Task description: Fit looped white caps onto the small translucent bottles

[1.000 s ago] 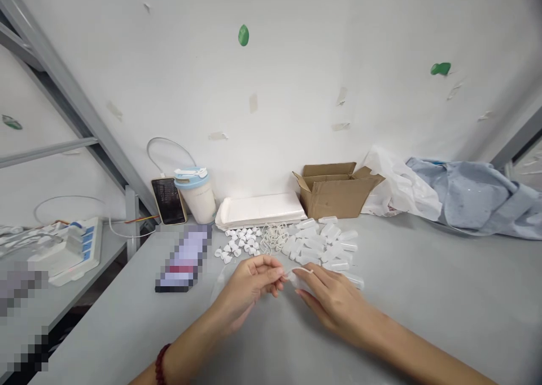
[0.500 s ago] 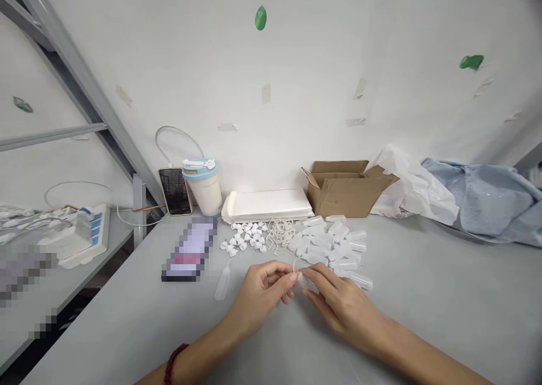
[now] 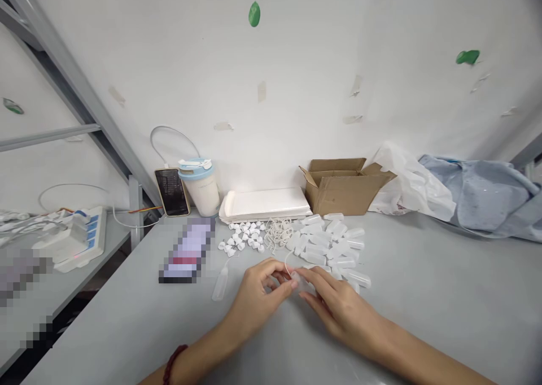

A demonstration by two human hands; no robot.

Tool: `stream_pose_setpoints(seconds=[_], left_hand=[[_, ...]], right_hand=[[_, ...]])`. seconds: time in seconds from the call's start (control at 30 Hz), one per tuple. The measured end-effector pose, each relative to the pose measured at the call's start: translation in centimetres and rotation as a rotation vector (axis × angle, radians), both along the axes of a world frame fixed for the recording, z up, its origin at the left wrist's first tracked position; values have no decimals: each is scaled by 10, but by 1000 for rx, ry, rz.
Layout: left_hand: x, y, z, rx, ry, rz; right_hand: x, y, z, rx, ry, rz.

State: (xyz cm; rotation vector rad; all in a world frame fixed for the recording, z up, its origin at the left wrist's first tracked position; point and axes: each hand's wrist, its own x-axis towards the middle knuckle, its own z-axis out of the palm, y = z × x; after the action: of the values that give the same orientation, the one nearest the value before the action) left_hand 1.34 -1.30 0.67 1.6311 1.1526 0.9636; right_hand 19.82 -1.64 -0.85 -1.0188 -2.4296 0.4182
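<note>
Both of my hands meet over the grey table point(image 3: 423, 294), near its middle. My right hand point(image 3: 339, 306) grips a small translucent plastic bottle point(image 3: 301, 281) lying on its side. My left hand point(image 3: 260, 297) pinches at the bottle's neck, where a thin white loop point(image 3: 288, 259) arcs up from the fingertips. Just beyond my hands lie a pile of the same translucent bottles point(image 3: 334, 244), a tangle of white loops point(image 3: 277, 232) and a scatter of small white caps point(image 3: 243, 239). One finished-looking bottle with a cap point(image 3: 220, 283) lies to the left of my left hand.
Against the wall stand a phone point(image 3: 171, 192) on a cable, a lidded cup point(image 3: 199, 186), a stack of white trays point(image 3: 265, 204) and an open cardboard box point(image 3: 342, 187). A white bag point(image 3: 406, 190) and blue cloth point(image 3: 478, 196) lie at the right. A power strip point(image 3: 78, 238) sits on the left bench.
My hands have stayed together on the bottle, with the left fingers shifting at its neck and the loop now standing up. The view has moved slightly.
</note>
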Motion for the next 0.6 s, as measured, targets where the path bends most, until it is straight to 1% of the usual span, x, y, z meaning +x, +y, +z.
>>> stream_pose_setpoints(seconds=[0.07,0.1,0.13,0.2,0.27,0.3,0.37,0.47,0.53,0.6], left_hand=[[0,0,-2,97,79,27],[0,-1,-4,170,132,48],[-1,-1,-7,269,195,70],[-2,-3,-10,518,331,97],[-2,-6,-12,747,432,78],[-1,-8,-11,829,470,50],[1,-11,-7,951,555,-15],[4,-14,-3,1113,709,-53],[6,-15,-3,1171,769,-38],[7,-16,-4,1173,795,-35]], right_hand=[[0,1,0,-38,58,-12],[0,2,0,-63,91,-29],[0,2,0,-98,125,-53],[-1,3,0,-201,198,-109],[-2,4,2,-331,265,-159],[-3,4,3,-395,296,-174],[-5,4,5,-490,352,-183],[-7,4,7,-543,420,-168],[-8,4,6,-565,445,-164],[-8,4,5,-605,467,-163]])
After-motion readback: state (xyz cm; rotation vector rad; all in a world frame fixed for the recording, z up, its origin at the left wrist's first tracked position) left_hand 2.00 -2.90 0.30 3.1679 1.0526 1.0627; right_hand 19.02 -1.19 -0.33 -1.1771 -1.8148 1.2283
